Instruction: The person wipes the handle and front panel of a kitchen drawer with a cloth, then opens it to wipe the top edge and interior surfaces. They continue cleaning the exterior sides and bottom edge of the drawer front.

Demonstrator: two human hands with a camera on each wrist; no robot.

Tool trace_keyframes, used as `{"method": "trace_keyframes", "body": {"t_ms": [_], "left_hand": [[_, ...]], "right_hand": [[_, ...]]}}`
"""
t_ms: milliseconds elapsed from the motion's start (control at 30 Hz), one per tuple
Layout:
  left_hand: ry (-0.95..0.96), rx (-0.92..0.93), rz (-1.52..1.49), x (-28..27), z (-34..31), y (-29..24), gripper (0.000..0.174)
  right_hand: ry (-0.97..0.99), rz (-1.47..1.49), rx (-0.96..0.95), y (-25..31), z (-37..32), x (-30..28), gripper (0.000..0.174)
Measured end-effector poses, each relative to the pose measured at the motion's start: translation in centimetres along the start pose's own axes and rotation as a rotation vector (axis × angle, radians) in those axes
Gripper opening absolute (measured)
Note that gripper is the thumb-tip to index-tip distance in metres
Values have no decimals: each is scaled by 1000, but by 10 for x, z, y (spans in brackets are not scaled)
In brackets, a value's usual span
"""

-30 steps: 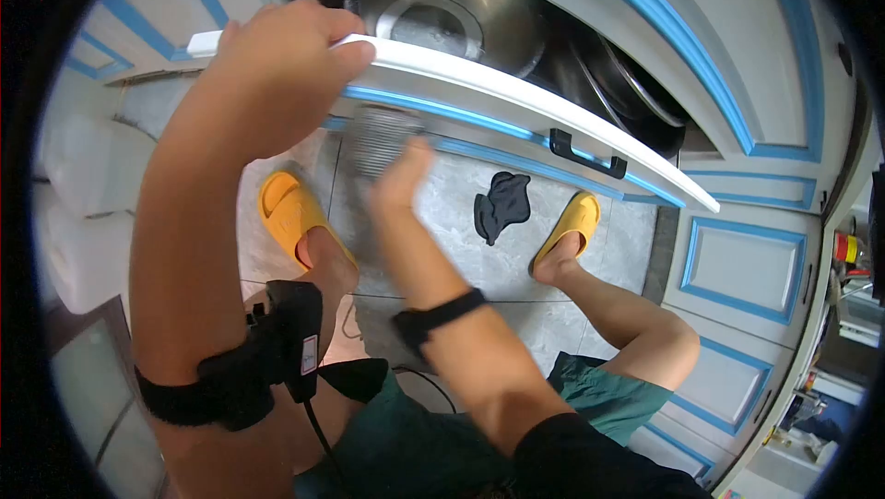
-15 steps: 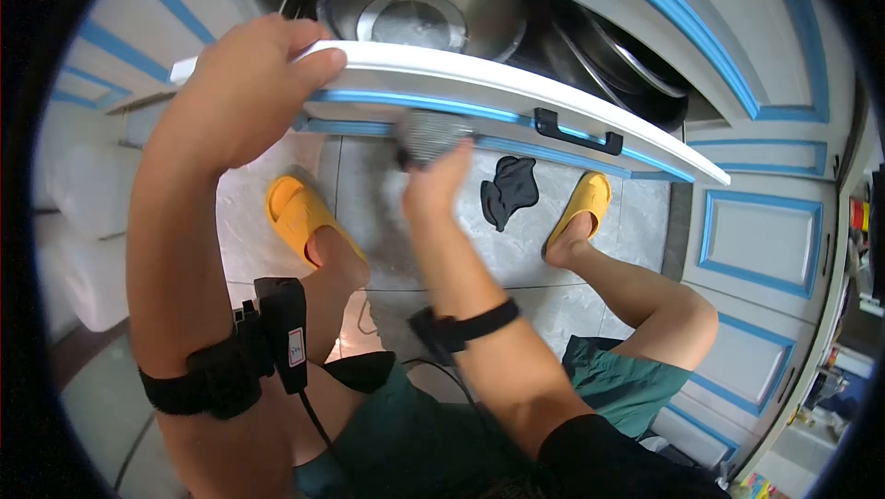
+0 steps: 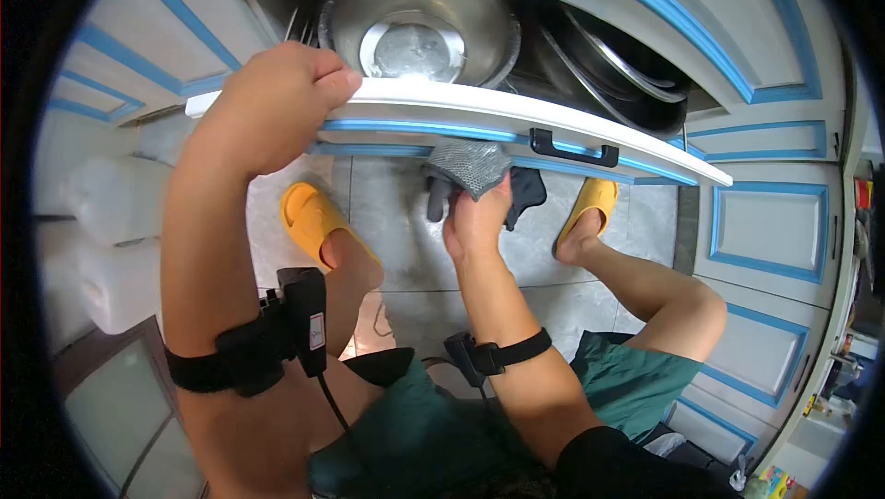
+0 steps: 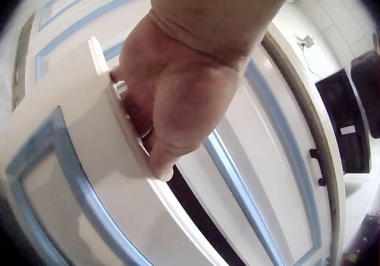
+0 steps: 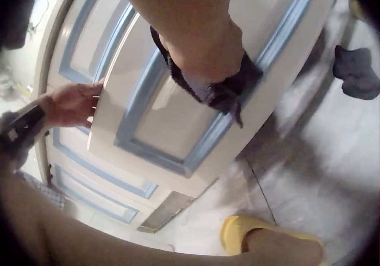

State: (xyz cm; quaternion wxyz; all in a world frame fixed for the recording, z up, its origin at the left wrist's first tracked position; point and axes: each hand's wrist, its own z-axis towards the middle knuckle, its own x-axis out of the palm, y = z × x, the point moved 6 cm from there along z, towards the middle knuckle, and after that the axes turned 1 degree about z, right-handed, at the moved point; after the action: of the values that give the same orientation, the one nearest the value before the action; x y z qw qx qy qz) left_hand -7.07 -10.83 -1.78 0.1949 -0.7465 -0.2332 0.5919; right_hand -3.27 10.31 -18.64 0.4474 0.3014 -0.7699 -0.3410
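The left hand (image 3: 281,107) grips the top edge of a white drawer front (image 3: 442,95) with blue trim; in the left wrist view the same hand (image 4: 178,94) has its thumb on the near side of that edge. The right hand (image 3: 479,222) holds a grey, mesh-textured cloth (image 3: 468,165) in front of the lower drawer front. In the right wrist view the right hand (image 5: 205,49) holds the dark cloth (image 5: 219,94) against the blue-trimmed panel (image 5: 169,120).
Inside the pulled-out drawer stand a metal basin (image 3: 498,33) and dark pans (image 3: 636,102). A black handle (image 3: 573,148) juts from its front. A black cloth (image 3: 527,193) lies on the tiled floor between two feet in yellow slippers (image 3: 309,213). White containers (image 3: 120,199) stand at the left.
The right hand has moved right with the grey cloth, which now overlaps the black cloth in the head view. The left hand keeps its grip on the drawer's edge.
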Motion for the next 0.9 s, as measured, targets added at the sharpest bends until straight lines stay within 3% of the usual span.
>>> {"method": "trace_keyframes", "body": {"t_ms": [67,167,200,233,300,333,367,433,500,567,600,667,700,733,800,900], "left_hand": [[-8,17,7,2,4,3,30],[-41,53,41,3,3,2,31],[-51,67,53,4,3,3,31],[-60,95,56,4,1,4,32],[-70,167,66,4,-3,-1,33],[-46,116,36,5,-4,-3,33],[-21,66,5,5,-6,-4,34],[14,56,0,5,-5,-4,34],[19,113,53,2,-7,-2,33],[29,12,3,1,-6,2,33],[44,-25,-20,4,-6,2,33],[34,79,68,2,-6,0,33],[27,151,110,1,-5,-5,33],[29,155,89,0,-5,-7,33],[43,149,40,-3,-8,-7,33],[-31,114,-56,0,-12,-6,31]], "right_hand": [[-61,-162,-196,9,0,9,18],[20,-20,-150,-21,5,23,19],[65,-506,-141,-33,-1,32,23],[63,-330,-127,-55,-7,52,20],[133,-442,-194,-88,-23,93,13],[210,-733,-272,-96,-29,110,13],[239,-674,-181,-105,-30,117,14],[143,-733,-214,-97,-31,110,8],[87,-526,-271,-58,-20,78,17],[119,-519,-293,-7,-13,51,24],[126,-489,-252,-12,-13,48,24],[119,-411,-208,-13,-8,45,23],[152,-781,-349,-12,-17,58,21],[109,-48,-118,-60,-6,62,14],[232,-803,-502,-70,-16,84,16],[126,-560,-302,-80,-8,71,18]]}}
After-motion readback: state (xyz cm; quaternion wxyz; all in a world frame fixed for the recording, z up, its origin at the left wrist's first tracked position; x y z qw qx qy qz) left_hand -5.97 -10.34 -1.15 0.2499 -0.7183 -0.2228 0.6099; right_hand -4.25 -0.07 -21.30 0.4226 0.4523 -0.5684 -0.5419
